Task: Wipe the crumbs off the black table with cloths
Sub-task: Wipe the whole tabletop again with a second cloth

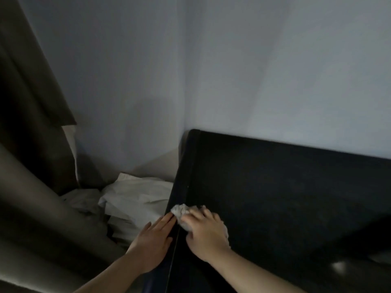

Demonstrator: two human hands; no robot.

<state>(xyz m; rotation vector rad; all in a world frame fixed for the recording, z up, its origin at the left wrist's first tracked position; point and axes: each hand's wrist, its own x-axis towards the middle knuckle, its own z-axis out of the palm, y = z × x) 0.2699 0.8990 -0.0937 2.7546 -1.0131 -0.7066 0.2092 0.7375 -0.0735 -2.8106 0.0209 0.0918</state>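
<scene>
The black table (275,197) fills the lower right and stands against the wall. My right hand (205,231) lies on a crumpled white cloth (179,210) at the table's left edge, fingers curled over it and pressing it down. Just off that edge my left hand (154,240) is held flat with straight fingers, its fingertips against the table's side right below the cloth. The dim light hides any crumbs on the dark surface.
White crumpled sheets or paper (135,197) lie on the floor left of the table. A dark curtain (27,81) hangs at the far left, with a beige upholstered piece (42,218) below it. A pale object (338,266) shows at the table's lower right.
</scene>
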